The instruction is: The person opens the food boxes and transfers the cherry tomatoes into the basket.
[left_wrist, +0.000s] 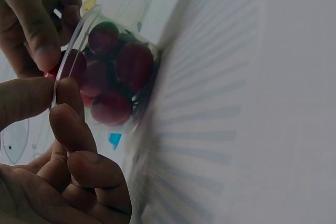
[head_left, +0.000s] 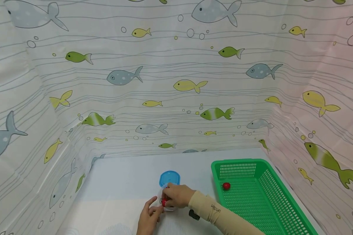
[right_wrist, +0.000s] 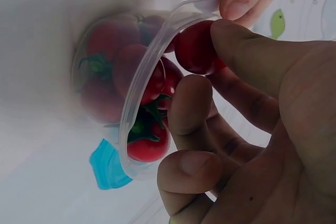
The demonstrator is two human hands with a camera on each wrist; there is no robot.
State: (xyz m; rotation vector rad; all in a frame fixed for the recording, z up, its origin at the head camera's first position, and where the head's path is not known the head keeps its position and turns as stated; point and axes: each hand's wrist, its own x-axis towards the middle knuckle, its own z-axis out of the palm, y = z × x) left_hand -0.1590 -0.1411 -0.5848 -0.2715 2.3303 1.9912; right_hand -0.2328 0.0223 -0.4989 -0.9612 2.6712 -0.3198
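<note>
A clear plastic tub (head_left: 171, 209) stands on the table with several red cherry tomatoes (right_wrist: 148, 145) inside, some with green stems. My left hand (head_left: 148, 218) pinches the tub's rim between thumb and fingers. At the mouth of the tub, my right hand (head_left: 178, 195) holds one cherry tomato (right_wrist: 197, 51) between thumb and fingers. The left wrist view shows more tomatoes (left_wrist: 134, 65) through the tub's wall, while the right hand's fingers partly cover the held one. Just behind the tub lies a blue lid (head_left: 169, 178).
To the right is a large green plastic basket (head_left: 254, 160) with slotted walls; a single red tomato (head_left: 226, 186) lies in its far left corner. A small black object (head_left: 194, 214) shows beside the right forearm. Fish-patterned curtains (head_left: 176, 65) surround the white table (head_left: 114, 186).
</note>
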